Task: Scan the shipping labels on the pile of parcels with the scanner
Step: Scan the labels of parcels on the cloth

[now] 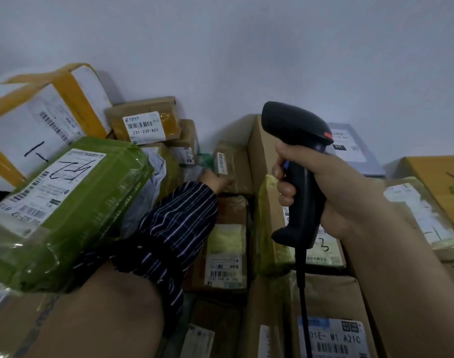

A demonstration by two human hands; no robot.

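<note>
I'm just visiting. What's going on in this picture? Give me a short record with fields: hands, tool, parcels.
Right hand: grips the black scanner by its handle, head raised
Left hand: holds a small brown parcel at the back
Scanner cable: hangs down from the handle
Green parcel: near left, label facing up
Backdrop: plain wall

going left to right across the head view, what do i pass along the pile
green parcel → brown parcel labelled 231-239-K01 → left hand → scanner held in the right hand → grey parcel → tan box at the far right
</note>
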